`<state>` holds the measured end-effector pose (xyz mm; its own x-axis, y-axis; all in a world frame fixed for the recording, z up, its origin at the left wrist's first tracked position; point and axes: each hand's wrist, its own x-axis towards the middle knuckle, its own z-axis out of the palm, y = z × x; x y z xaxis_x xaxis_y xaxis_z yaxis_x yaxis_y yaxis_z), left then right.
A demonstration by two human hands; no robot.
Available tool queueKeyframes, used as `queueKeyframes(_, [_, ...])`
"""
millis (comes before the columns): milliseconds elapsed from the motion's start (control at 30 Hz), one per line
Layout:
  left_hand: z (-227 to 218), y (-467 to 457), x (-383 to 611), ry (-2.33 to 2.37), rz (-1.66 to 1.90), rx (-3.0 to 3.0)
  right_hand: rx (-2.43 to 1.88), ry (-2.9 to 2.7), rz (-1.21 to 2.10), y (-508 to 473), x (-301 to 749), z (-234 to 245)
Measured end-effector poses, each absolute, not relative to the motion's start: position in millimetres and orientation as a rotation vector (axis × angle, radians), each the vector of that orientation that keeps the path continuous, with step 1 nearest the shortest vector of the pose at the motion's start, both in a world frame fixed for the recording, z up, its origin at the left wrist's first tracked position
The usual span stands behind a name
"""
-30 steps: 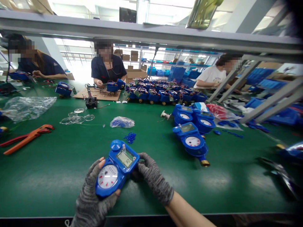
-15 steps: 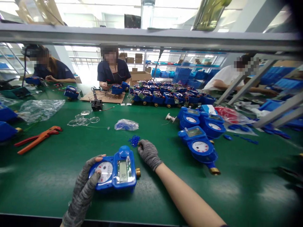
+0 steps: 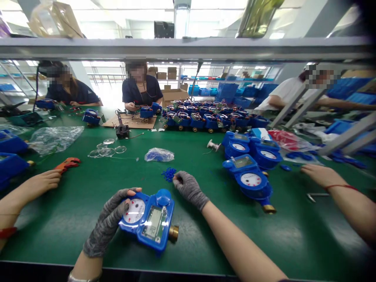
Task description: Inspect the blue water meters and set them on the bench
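Note:
My left hand (image 3: 113, 217), in a grey fingerless glove, grips a blue water meter (image 3: 151, 231) by its round dial end. The meter is tilted, its small display and brass fitting toward the right. My right hand (image 3: 189, 188), also gloved, rests at the edge of a small pile of tiny blue parts (image 3: 169, 174). Its fingertips are pinched together; whatever may be between them is too small to make out.
Finished-looking blue meters (image 3: 249, 178) stand at right, with a white spool (image 3: 213, 145) beside them. Another person's hand (image 3: 44, 182) is on orange-handled pliers (image 3: 69, 164); another hand (image 3: 320, 176) lies near a metal tool (image 3: 315, 196). A bag of blue parts (image 3: 159, 154) lies ahead.
The meter in my left hand has turned clockwise and tipped. Other people's hands have come in at left, onto the pliers, and at right. My right hand stays at the pile.

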<state>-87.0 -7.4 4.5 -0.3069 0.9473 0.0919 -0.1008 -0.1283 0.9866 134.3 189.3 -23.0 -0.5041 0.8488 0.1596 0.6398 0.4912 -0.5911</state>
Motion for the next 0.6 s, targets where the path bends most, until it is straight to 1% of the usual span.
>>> queueKeyframes(133, [7,0,-91,1.225,1.568,1.001,-0.793,-2.268,0.930,158,172,-17])
queueKeyframes(233, [9,0,-89,1.221,1.584,0.969,-0.612,-2.263,1.018,136,185,-12])
queueKeyframes(367, [10,-2,-87,1.232,1.595,0.972,-0.502,-2.338,0.937,125,181,-4])
queueKeyframes(600, [5,-2,-88,1.212,1.621,0.970,-0.364,-2.578,0.718,134,178,6])
